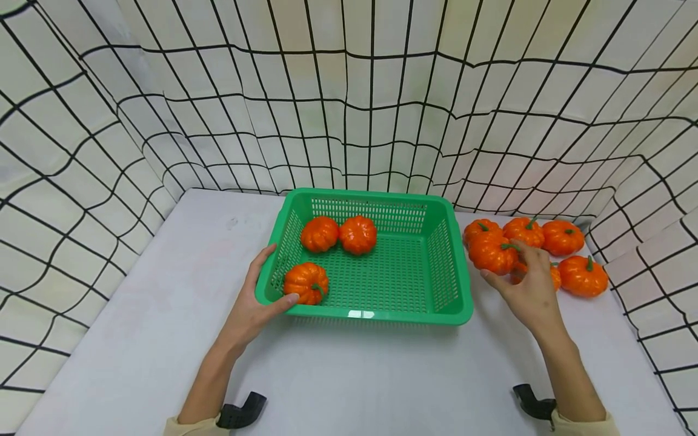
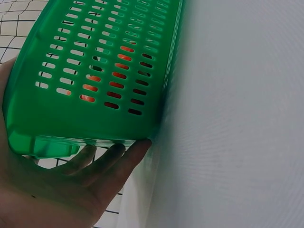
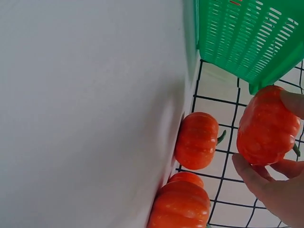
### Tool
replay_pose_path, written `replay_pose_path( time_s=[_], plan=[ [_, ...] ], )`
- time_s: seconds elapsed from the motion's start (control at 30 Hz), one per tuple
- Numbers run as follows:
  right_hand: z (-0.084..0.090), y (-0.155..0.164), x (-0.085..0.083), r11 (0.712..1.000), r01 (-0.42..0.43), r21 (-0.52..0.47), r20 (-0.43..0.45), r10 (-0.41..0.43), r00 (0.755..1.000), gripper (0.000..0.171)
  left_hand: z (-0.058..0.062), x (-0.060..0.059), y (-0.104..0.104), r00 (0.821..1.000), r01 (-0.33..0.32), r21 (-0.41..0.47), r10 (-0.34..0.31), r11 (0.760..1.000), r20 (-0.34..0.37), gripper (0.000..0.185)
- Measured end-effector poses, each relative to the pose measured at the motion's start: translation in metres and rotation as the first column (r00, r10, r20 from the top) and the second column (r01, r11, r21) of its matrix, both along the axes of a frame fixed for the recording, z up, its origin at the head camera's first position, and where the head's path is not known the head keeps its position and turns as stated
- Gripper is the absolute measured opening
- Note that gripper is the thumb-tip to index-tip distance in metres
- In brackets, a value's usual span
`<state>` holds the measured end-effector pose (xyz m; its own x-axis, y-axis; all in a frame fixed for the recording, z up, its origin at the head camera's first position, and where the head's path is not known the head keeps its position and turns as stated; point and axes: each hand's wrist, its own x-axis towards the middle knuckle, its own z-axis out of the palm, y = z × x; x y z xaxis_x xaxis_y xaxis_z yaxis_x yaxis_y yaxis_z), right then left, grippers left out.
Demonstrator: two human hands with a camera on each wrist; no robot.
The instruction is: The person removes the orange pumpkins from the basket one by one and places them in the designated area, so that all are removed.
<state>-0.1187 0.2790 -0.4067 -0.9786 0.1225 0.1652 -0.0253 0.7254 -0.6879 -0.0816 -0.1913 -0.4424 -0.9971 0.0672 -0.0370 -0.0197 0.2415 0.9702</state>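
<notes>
My left hand (image 1: 252, 310) grips the left end of a green plastic basket (image 1: 403, 316), its thumb over the near rim and its fingers against the outside wall. In the left wrist view those fingers (image 2: 111, 166) bend around the basket's corner. Inside the basket are three small orange pumpkins: one near my thumb (image 1: 304, 282), and two side by side farther back (image 1: 319, 234). To the right of the basket, my right hand (image 1: 530, 295) holds another orange pumpkin (image 1: 491, 254) by its sides. The right wrist view shows this pumpkin (image 3: 266, 127) raised off the table.
Several more orange pumpkins (image 1: 583, 277) cluster on the white table (image 1: 371, 375) at the right, partly behind my right hand. A white wall with black netting (image 1: 371, 109) encloses the back and both sides.
</notes>
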Motion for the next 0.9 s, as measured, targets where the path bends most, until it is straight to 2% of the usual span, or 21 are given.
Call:
replay_pose_path(
  time_s=[0.33, 0.63, 0.9],
  plan=[
    [-0.011, 0.008, 0.001, 0.995, -0.034, 0.098, -0.005, 0.034, 0.999, 0.080, -0.001, 0.000, 0.000, 1.000, 0.004, 0.000, -0.004, 1.000, 0.001, 0.094],
    [-0.018, 0.010, 0.002, 0.991, -0.039, 0.125, 0.066, 0.031, 0.997, 0.080, -0.001, 0.001, -0.001, 1.000, -0.002, -0.003, 0.002, 1.000, 0.013, 0.094],
    [-0.016, 0.012, 0.002, 0.988, -0.037, 0.150, 0.136, 0.016, 0.991, 0.080, -0.001, 0.000, 0.000, 1.000, 0.001, -0.007, -0.001, 1.000, 0.007, 0.093]
  ],
)
